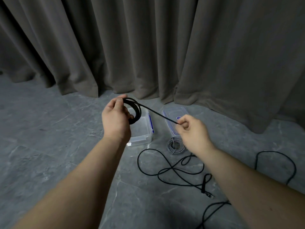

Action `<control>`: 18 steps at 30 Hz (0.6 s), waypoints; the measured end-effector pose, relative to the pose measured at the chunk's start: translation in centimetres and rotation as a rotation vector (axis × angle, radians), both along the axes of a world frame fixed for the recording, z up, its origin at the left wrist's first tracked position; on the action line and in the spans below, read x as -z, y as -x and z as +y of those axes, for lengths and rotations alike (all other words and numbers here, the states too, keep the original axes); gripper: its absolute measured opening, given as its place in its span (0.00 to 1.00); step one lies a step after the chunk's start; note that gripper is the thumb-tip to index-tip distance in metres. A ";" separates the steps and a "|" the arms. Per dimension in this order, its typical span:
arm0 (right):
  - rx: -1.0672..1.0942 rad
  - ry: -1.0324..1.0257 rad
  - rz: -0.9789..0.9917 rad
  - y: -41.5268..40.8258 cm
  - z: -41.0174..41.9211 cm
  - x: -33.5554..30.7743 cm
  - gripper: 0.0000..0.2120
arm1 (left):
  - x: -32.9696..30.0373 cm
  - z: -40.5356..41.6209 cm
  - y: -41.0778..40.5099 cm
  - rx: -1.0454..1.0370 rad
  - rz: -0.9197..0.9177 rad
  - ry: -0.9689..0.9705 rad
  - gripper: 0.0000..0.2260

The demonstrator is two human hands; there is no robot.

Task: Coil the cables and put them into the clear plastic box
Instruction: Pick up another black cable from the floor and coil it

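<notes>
At frame centre the left hand [115, 119] grips a black coil [134, 111] above the clear box [142, 129] on the floor — the right hand's [192, 129] fingers [181, 123] pinch its taut free strand [158, 114].

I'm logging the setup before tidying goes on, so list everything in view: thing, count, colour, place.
black cable: one, black, partly coiled in the left hand, taut strand to the right hand
loose cable: at least one, black, sprawled on the floor, near right
grey cable: one, grey, coiled on the floor by the lid
box: one, clear, open, on the floor, centre
lid: one, clear with blue trim, right of the box
curtain: grey-brown, behind
floor: grey marbled
left hand: holds the coil
right hand: fingers pinch the strand
</notes>
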State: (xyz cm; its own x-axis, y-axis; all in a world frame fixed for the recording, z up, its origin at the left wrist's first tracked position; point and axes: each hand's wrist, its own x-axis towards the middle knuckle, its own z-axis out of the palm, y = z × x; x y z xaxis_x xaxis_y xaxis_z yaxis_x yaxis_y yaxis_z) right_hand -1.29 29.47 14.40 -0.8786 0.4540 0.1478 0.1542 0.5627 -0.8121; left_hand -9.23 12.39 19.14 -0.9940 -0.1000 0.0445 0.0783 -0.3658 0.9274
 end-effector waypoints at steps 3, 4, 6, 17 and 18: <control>-0.201 -0.558 -0.102 -0.5 -1.5 -1.9 0.07 | 0.5 0.4 -0.3 0.008 0.031 0.105 0.11; -0.305 -0.616 -0.112 -0.5 -2.3 -2.8 0.09 | 0.6 0.7 -0.5 0.027 0.057 0.156 0.11; -0.457 -0.565 -0.083 -0.5 -3.7 -4.8 0.09 | 0.9 0.8 -0.8 0.087 0.114 0.252 0.12; -0.659 -0.285 -0.146 -0.5 -2.5 -8.3 0.04 | 0.5 0.0 -1.4 0.242 0.156 0.374 0.12; -0.653 -0.263 -0.146 -0.5 -2.2 -8.5 0.05 | 0.5 -0.1 -1.4 0.239 0.144 0.358 0.12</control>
State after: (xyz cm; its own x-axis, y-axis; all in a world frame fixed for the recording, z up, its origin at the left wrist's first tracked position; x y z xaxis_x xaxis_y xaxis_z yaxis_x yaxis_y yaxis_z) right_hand -0.76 27.32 22.88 -0.9779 -0.2052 0.0404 -0.1838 0.7514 -0.6337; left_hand -7.86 12.27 18.65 -0.9685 0.1780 0.1740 0.1682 -0.0472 0.9846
